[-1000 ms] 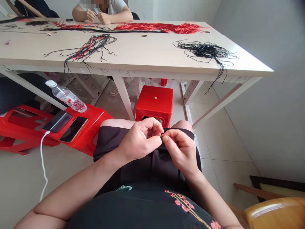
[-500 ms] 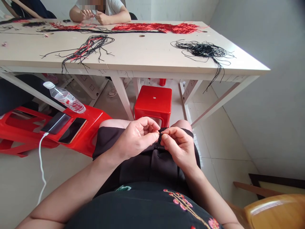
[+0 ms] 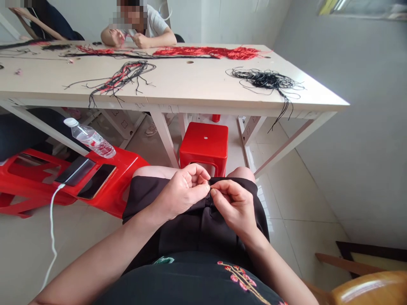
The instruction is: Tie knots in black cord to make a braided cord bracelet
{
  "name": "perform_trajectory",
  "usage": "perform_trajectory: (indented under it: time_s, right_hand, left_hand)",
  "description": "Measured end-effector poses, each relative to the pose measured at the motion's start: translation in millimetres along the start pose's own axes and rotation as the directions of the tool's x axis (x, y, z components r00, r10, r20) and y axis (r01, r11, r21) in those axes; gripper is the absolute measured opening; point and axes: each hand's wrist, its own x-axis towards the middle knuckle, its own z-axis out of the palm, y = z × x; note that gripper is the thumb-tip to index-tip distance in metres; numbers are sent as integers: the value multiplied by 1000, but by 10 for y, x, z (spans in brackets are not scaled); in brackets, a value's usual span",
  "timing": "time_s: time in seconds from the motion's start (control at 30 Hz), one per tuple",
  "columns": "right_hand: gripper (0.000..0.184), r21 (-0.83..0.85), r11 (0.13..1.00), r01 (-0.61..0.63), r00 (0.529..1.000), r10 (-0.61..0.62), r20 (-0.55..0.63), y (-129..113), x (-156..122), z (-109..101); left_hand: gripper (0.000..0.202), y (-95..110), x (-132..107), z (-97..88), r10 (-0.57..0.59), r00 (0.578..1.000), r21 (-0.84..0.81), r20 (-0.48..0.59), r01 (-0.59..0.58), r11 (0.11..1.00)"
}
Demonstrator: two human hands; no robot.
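Over my lap, my left hand (image 3: 186, 188) pinches a thin black cord (image 3: 209, 202) between thumb and index finger, its other fingers curled. My right hand (image 3: 234, 205) meets it fingertip to fingertip, thumb and index finger closed on the same cord. A bit of cord hangs below the fingertips against dark clothing, where it is hard to make out. Any knot between the fingertips is too small to see. On the table, a bundle of black and red cords (image 3: 122, 78) lies to the left and a tangle of black cords (image 3: 267, 79) to the right.
Beyond my knees is a pale table (image 3: 190, 91), with red cords (image 3: 206, 52) along its far side. A red stool (image 3: 205, 142) stands beneath it. At left, another red stool (image 3: 127, 163) carries a water bottle (image 3: 92, 140), phone (image 3: 97, 181) and power bank (image 3: 75, 171). Two people sit opposite.
My view has tilted up, so the table and stools appear lower. Both hands still pinch the cord, their fingertips slightly closer together.
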Motion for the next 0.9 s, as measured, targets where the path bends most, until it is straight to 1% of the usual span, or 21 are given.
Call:
perform_trajectory:
  time_s: [0.1, 0.17, 0.27, 0.37, 0.47, 0.53, 0.7, 0.8, 0.9]
  right_hand:
    - [12, -53, 997, 58, 998, -57, 5, 30, -15, 20]
    - [13, -53, 996, 78, 997, -77, 24, 35, -15, 25]
    - [14, -46, 993, 108, 992, -105, 64, 1, -3, 24]
    - [12, -77, 984, 157, 982, -148, 118, -69, 6, 23]
    - [12, -110, 976, 188, 971, -169, 169, -125, 0, 37]
    - [12, -136, 968, 212, 965, -186, 183, -138, -8, 56]
    - [13, -171, 942, 288, 946, -252, 204, -125, -19, 106]
    - [14, -189, 933, 306, 937, -260, 236, -130, -27, 121]
    - [13, -203, 933, 297, 937, -243, 252, -144, -51, 128]
  left_hand:
    - [15, 8, -22, -17, -80, 996, -31, 28, 81, 996]
    - [13, 25, -53, -41, -89, 995, 11, 40, 88, 996]
    - [11, 59, -113, -94, -44, 998, 112, 52, 38, 993]
    - [11, 71, -164, -151, -19, 997, 178, 73, 6, 984]
    - [6, 55, -191, -190, 26, 996, 253, 83, -47, 966]
    - [3, 43, -205, -195, 84, 993, 329, 81, -106, 938]
    - [10, 31, -252, -163, 184, 978, 518, 99, -209, 829]
    - [11, 23, -271, -170, 224, 969, 573, 104, -242, 783]
    - [8, 27, -300, -197, 206, 975, 561, 84, -217, 799]
